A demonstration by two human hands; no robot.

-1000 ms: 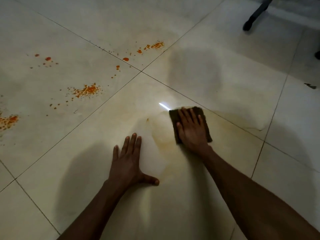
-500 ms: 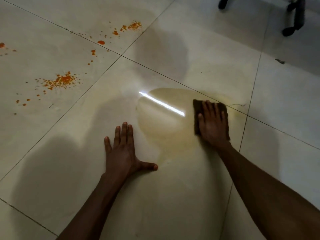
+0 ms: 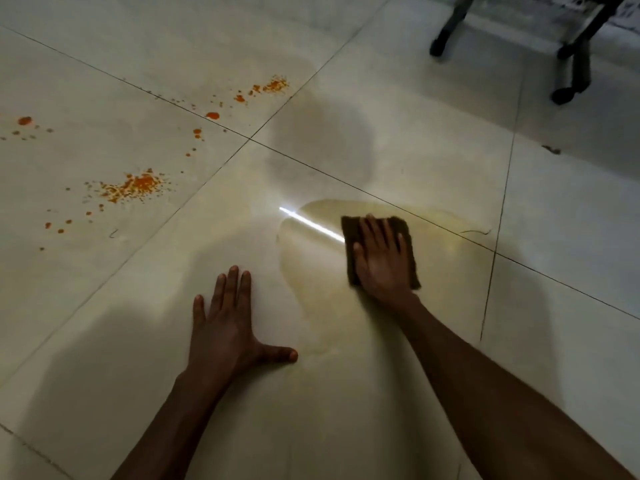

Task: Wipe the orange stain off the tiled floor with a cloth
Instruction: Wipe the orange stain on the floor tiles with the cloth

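Right hand (image 3: 381, 258) flat on cloth (image 3: 405, 226), seemingly pressing.

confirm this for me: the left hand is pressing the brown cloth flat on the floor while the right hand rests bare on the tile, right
Not quite: the hands are swapped. The head view shows the right hand pressing the brown cloth flat on the floor, while the left hand rests bare on the tile.

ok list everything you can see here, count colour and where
floor tiles: several, pale cream, whole view
orange splatter: several patches, orange, left and upper left tiles
wet smear: one, yellowish, centre tile around the cloth
cloth: one, dark brown, on the smear under the right hand
chair legs: a few, black, top right
left hand: one, flat on the floor, fingers spread
right hand: one, pressing flat on the cloth
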